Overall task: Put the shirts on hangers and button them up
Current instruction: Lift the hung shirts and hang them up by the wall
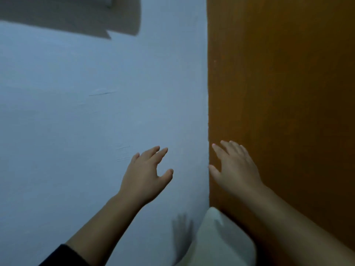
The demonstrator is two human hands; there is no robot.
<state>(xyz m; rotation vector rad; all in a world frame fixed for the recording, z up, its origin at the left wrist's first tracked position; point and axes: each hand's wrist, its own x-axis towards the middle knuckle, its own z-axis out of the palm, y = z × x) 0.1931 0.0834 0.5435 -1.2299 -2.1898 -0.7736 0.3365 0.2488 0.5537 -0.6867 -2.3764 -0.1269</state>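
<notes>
In front of your left hand [145, 173] and right hand [235, 167], both spread and holding nothing, no shirt or hanger shows; everything looks left to do.

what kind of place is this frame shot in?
Probably indoors, in a room corner: a pale blue wall meets an orange wall, with a white pillow-like cushion below. Both hands, left hand and right hand, are open and empty.
</notes>
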